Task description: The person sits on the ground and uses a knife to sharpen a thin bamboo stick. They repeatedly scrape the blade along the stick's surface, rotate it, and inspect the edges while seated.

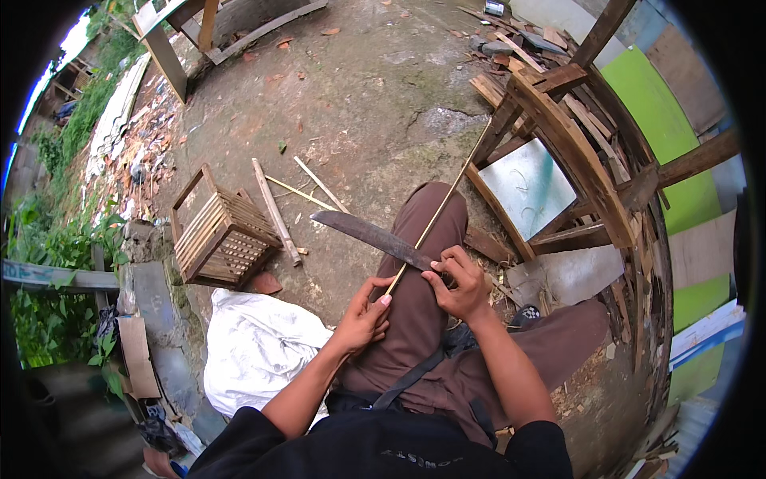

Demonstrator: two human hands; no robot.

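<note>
My left hand pinches the lower end of a long thin bamboo strip, which slants up and away to the right over my raised knee. In my right hand is a machete with a broad dark blade. Its tip points left, and the blade lies across the strip just beyond my left fingers. Whether the edge bites into the strip I cannot tell. My right fingers wrap the machete's near end, so its handle is mostly hidden. The strip's far end reaches the wooden frame at the right.
A slatted wooden cage stands left, beside a bamboo stick and thin strips. A white sack lies by my left arm. Scrap wood is piled behind the frame. A wooden bench stands far left.
</note>
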